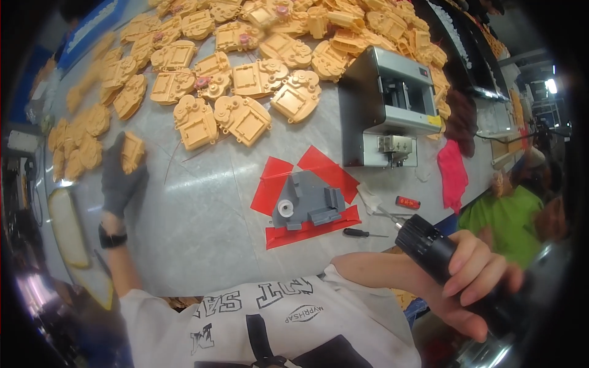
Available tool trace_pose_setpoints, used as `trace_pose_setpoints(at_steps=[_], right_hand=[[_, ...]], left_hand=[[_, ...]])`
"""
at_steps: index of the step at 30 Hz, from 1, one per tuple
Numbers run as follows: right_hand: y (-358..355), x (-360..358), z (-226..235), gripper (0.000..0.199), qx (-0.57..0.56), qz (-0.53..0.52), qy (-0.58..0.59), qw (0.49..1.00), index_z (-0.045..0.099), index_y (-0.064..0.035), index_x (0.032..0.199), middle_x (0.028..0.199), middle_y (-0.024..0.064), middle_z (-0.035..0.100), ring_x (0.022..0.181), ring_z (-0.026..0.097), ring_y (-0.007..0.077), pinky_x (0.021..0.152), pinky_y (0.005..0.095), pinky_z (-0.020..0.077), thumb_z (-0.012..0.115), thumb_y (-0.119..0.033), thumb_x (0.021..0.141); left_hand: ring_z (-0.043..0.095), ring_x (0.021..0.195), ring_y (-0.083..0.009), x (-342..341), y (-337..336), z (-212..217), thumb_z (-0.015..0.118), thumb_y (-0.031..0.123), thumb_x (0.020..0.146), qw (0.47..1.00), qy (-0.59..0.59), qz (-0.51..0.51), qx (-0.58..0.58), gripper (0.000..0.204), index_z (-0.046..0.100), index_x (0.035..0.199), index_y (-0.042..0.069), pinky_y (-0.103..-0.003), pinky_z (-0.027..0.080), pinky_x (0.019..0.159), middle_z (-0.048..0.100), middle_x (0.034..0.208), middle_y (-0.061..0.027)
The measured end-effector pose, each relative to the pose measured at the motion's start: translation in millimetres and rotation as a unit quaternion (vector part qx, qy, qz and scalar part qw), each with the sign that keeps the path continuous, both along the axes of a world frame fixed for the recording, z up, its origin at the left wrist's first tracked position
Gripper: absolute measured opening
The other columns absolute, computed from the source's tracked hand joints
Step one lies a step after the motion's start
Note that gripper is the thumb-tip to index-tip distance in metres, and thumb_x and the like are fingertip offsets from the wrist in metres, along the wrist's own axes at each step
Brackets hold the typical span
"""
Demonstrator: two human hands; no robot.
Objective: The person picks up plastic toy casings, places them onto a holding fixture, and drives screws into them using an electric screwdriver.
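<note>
My left hand (119, 181), in a dark grey glove, is closed on a small orange-yellow plastic housing (132, 152) at the left of the table. Its fingers are partly hidden by the part. At the lower right, my bare right hand (475, 273) wraps round a black electric screwdriver (426, 240), whose bit points up and left. Between the hands, a grey plastic fixture (314, 195) with a white round piece (285, 208) on it sits on the table. Red tape (271, 184) lies around three sides of it.
Many orange-yellow housings (245, 119) are spread and heaped across the far table. A black and silver machine (392, 92) stands at the back right. Near the fixture are a small black screwdriver (357, 232), a red item (408, 202) and a pink cloth (452, 175). Someone in green sits at the right.
</note>
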State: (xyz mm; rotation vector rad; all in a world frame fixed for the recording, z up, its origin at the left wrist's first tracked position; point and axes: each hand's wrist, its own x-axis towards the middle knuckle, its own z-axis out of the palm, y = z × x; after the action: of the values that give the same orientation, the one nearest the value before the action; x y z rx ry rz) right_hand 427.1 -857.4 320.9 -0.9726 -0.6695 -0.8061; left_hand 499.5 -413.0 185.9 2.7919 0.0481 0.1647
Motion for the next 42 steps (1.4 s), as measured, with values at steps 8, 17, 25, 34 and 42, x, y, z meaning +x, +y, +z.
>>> trace_pose_setpoints(at_steps=[8, 17, 25, 34, 42], right_hand=[[-9, 2, -3, 0.051, 0.052, 0.016, 0.026, 0.998, 0.050, -0.0026, 0.107, 0.065, -0.0042, 0.050, 0.053, 0.049, 0.0079, 0.060, 0.0240, 0.0386, 0.075, -0.028, 0.071], [-11, 0, -10, 0.060, -0.014, 0.029, 0.009, 0.999, 0.039, -0.0026, 0.120, 0.075, 0.0020, 0.051, 0.060, 0.052, 0.0157, 0.064, 0.0311, 0.0395, 0.066, -0.036, 0.079], [-21, -5, -8, 0.052, -0.014, -0.217, 0.118, 0.969, 0.038, -0.0024, 0.124, 0.069, 0.0026, 0.045, 0.054, 0.046, 0.0142, 0.059, 0.0321, 0.0387, 0.057, -0.031, 0.086], [-26, 73, -37, 0.031, -0.031, -0.376, 0.215, 0.901, 0.046, 0.0039, 0.105, 0.058, 0.0052, 0.047, 0.049, 0.048, 0.0143, 0.052, 0.0272, 0.0419, 0.055, -0.001, 0.076], [-26, 75, -53, 0.031, -0.057, -0.356, 0.272, 0.892, 0.044, 0.0059, 0.104, 0.055, 0.0050, 0.045, 0.048, 0.045, 0.0128, 0.053, 0.0263, 0.0411, 0.055, 0.000, 0.076]], left_hand=[[0.052, 0.099, -0.0352, -46, -162, 79, 0.074, 0.029, 0.063, 0.826, 0.225, -0.486, -0.178, 0.069, 0.047, 0.124, 0.010, -0.041, 0.042, 0.082, 0.048, 0.117, -0.0188], [0.040, 0.114, -0.0397, -46, -248, 20, 0.073, 0.036, 0.059, 0.904, 0.014, -0.416, -0.102, 0.071, 0.049, 0.121, 0.013, -0.050, 0.034, 0.095, 0.039, 0.128, -0.0202], [0.035, 0.119, -0.0440, -45, -248, 18, 0.072, 0.039, 0.060, 0.901, 0.032, -0.421, -0.102, 0.078, 0.043, 0.127, 0.009, -0.054, 0.023, 0.103, 0.034, 0.132, -0.0244], [0.042, 0.112, -0.0446, -84, -232, -33, 0.075, 0.019, 0.059, 0.916, -0.081, -0.283, -0.274, 0.070, 0.045, 0.121, 0.002, -0.048, 0.039, 0.090, 0.034, 0.128, -0.0294], [0.051, 0.105, -0.0358, -83, -219, -38, 0.074, 0.014, 0.063, 0.895, -0.126, -0.259, -0.340, 0.055, 0.052, 0.112, 0.003, -0.039, 0.044, 0.084, 0.044, 0.121, -0.0255]])
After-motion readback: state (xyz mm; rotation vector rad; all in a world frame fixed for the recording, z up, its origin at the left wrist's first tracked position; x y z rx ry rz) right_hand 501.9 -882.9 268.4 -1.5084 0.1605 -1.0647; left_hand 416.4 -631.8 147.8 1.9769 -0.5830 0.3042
